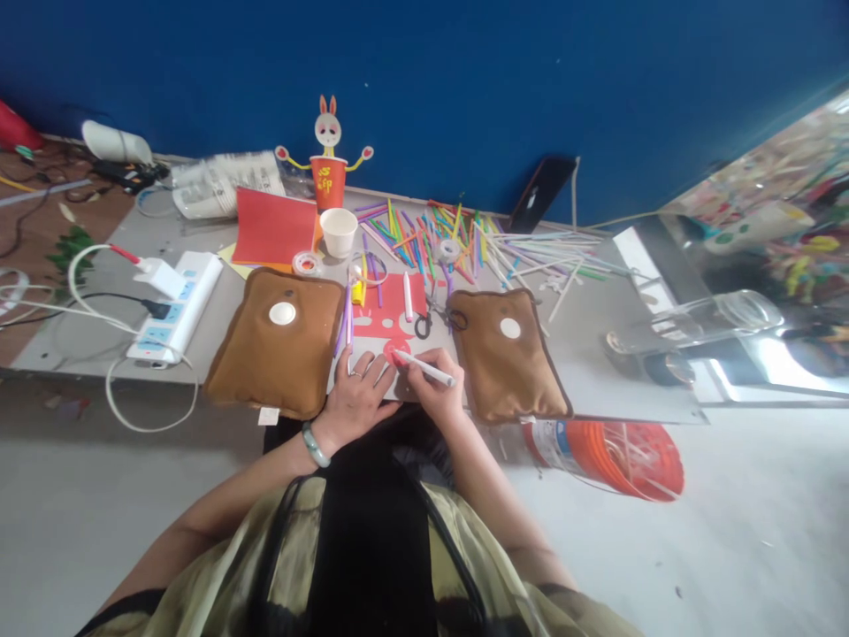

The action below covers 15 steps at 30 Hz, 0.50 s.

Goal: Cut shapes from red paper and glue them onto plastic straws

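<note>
My left hand lies flat with its fingers spread at the table's front edge, beside the left brown cushion. A white marker is held in my right hand, its tip at a small round red piece. Just beyond lies a red paper sheet with cut-out holes, with a pink-and-white marker on it. Black-handled scissors rest between that sheet and the right brown cushion.
A white paper cup, a rabbit figure in a red cup and colourful sticks stand or lie farther back. At the left is a power strip; an orange bucket is below the table at the right.
</note>
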Tool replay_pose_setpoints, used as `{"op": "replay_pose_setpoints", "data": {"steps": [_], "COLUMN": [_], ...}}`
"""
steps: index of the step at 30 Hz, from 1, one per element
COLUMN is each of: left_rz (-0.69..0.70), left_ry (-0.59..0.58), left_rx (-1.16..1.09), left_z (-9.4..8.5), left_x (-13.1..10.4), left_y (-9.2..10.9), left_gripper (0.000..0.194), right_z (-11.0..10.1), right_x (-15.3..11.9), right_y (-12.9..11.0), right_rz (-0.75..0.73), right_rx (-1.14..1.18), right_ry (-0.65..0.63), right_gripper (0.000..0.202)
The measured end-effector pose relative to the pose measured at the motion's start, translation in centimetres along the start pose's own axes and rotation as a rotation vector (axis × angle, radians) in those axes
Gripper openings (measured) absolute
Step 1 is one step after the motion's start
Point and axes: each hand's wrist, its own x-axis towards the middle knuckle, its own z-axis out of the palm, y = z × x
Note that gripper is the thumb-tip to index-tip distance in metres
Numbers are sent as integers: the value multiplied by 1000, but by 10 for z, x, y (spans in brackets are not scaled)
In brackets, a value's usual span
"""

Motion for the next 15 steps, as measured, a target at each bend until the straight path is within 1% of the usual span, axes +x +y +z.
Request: {"op": "replay_pose_setpoints", "data": {"steps": [4,15], "left_rz": [-5,-5], "left_ry": [-2,-4], "left_rx": [-3,-6], "left_z": [0,1], "left_x": [0,-1], "left_y": [0,0], "left_gripper": [51,51], "right_z": [1,1], "right_x": [0,1], "right_y": [2,3], "right_rz": [-6,6], "right_rx": [-9,-6], "right_ry": [-49,-77], "right_gripper": [14,14]}}
